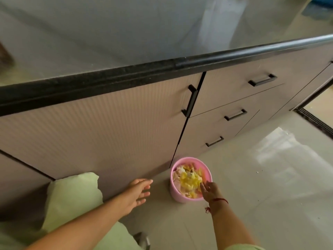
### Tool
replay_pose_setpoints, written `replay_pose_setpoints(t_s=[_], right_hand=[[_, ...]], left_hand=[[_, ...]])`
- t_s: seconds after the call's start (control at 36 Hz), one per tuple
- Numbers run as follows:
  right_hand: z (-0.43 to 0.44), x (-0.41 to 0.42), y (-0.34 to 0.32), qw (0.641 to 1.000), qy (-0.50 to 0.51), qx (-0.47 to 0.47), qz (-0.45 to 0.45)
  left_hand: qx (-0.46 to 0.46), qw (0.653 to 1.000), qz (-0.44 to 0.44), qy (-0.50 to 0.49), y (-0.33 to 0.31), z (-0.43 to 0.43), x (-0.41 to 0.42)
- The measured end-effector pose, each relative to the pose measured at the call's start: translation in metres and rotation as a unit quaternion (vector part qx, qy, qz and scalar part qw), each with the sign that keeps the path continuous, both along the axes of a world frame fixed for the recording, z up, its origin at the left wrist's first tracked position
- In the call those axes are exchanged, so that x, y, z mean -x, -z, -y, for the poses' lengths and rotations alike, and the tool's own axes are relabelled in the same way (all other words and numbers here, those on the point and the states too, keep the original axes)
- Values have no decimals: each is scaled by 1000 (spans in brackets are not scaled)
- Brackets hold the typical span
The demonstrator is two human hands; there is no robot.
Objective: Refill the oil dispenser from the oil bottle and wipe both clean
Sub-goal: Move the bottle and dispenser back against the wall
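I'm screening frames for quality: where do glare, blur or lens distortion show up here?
Head view: the wide-angle lens bows the countertop edge; bright glare washes out the floor tiles at right; the left hand and right hand look slightly soft; the pink bin is evenly lit, without hard shadow.

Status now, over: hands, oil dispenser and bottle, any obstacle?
Left hand open, empty. Right hand open over round pink plastic bin of scraps. Oil dispenser, bottle not in view. Nothing blocking.

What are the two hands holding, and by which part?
Nothing: the left hand is spread open, and the right hand is open over the pink bin.
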State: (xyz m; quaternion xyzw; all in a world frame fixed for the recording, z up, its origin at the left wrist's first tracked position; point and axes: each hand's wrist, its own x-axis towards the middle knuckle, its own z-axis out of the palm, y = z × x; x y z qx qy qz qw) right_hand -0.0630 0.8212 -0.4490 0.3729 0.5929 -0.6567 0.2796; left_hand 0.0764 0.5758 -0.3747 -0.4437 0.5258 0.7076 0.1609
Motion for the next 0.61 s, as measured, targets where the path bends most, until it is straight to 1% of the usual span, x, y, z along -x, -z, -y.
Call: replay_pose_setpoints(t_s=[0.14,0.19,0.25,0.33,0.42,0.5,0.61], right_hand=[[19,-13,-25,995,42,92,-9],[37,-22,-45,985,58,161,-10],[61,-33,-78,972,16,233,-9],[95,-53,-138,953,-83,286,-55],[126,-70,-189,939,-151,292,-105],[152,-86,-234,919,-214,291,-155],[180,-106,-285,863,-315,315,-240]], left_hand=[[-4,1000,-21,-17,-12,-6,1],[3,999,-46,-16,-21,-6,0],[16,997,-82,-8,-34,-3,-1],[41,989,-144,-10,-61,7,-4],[77,974,-210,-25,-93,24,-15],[117,952,-283,-23,-133,43,-33],[179,912,-368,-34,-190,68,-60]])
